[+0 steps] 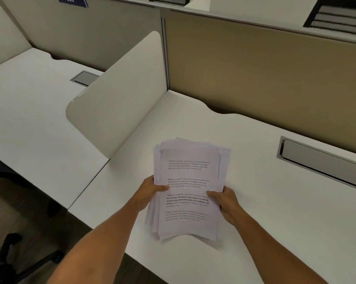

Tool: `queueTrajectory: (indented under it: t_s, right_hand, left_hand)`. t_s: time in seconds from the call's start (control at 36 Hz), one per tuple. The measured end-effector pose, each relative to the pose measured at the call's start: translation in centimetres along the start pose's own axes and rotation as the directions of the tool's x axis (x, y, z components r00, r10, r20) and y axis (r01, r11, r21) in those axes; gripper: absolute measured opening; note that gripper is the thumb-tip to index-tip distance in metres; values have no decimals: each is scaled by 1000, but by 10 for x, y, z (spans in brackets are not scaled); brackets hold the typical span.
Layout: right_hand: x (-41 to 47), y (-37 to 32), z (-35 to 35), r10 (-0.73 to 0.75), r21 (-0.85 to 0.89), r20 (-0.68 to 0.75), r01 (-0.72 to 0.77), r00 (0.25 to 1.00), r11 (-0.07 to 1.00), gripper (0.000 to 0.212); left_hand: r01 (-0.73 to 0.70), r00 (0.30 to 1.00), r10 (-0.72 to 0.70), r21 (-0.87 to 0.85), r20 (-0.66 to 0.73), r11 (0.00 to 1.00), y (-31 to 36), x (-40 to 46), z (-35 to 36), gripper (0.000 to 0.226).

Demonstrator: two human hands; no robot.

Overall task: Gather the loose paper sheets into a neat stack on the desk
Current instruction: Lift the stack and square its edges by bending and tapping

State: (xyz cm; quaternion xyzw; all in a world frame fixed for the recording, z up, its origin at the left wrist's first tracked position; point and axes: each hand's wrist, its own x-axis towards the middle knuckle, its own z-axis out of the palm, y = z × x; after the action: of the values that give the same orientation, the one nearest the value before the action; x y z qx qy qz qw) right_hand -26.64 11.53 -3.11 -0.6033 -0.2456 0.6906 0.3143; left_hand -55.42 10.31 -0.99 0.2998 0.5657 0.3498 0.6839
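A person holds a bundle of printed paper sheets (188,189) between both hands above the white counter (275,212) of an office cubicle, the left hand (152,190) clamped on the bundle's left edge and the right hand (222,201) on its right edge, each thumb pressed flat on the top page with the fingers hidden beneath. The sheets are gathered but not squared: corners and edges fan out unevenly at the far end and along the left side, and the near end droops slightly toward the counter. Such paper is light, thin and limp, and loose sheets slide easily over one another, so a firm grip on the two long edges near the middle, as here, looks the soundest hold for tapping them level; a slack grip would likely let pages slip out. The top page carries four short blocks of black type, the third partly in bold; the words "slower pace" can just be made out, the rest being too blurred to read. A dark sign (72,1) at the upper left appears to read "306". A cream divider panel (119,95) stands to the left, and a grey cable hatch (324,160) is set into the counter at right.
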Motion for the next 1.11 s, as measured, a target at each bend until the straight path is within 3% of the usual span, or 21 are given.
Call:
queueTrajectory:
  t_s: [0.11,0.19,0.44,0.58,0.69,0.78,0.94,1.11]
  right_hand:
    - [-28,-12,-37,-89,56,10,88,996,995,31]
    - [-55,-16,-69,-161,99,10,160,987,982,41]
    - [-119,0,-148,-395,27,-87,398,915,917,42]
    - [-146,9,-183,-429,-31,-142,429,892,903,38]
    - [-164,17,-208,-448,-63,-144,444,882,894,35]
    - [-171,26,-220,-464,-66,-123,459,877,886,42]
    - [-170,33,-229,-455,-9,-189,462,870,887,46]
    - [-168,23,-233,-504,-12,-226,515,833,857,45]
  left_hand:
    - [-61,994,59,29,93,998,13,-3,34,46]
    - [-109,984,97,75,148,991,17,-7,63,46]
    - [-196,946,145,156,290,968,11,-27,153,52]
    - [-182,931,95,223,353,958,-1,-26,189,60]
    - [-166,923,42,297,382,940,-12,-29,210,46]
    - [-189,913,54,305,404,933,-17,-29,223,43]
    - [-199,925,85,280,370,939,-17,-24,247,59]
    - [-249,922,145,264,359,932,-13,-24,262,54]
